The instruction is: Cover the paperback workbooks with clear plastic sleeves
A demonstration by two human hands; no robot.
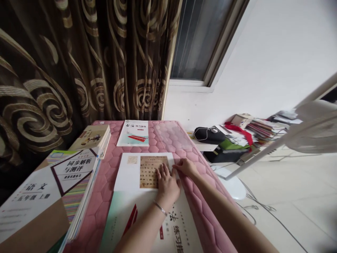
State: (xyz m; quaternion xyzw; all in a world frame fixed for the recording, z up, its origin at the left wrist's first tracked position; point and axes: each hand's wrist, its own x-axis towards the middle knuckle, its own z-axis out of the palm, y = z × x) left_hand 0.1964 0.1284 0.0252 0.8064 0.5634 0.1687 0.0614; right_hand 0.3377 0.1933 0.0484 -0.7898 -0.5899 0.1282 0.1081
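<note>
A large white workbook with a brown calligraphy picture lies on the pink quilted table cover in front of me. My left hand rests flat on the book, fingers stretched over the picture; a thin bracelet circles its wrist. My right hand sits at the book's right edge, fingers curled onto the edge as if pinching it. A second, smaller workbook lies further back on the table.
A stack of textbooks fills the left side, with another book pile behind it. A dark patterned curtain hangs at the back. To the right, clutter of papers and bags lies on the floor, beside a white rod.
</note>
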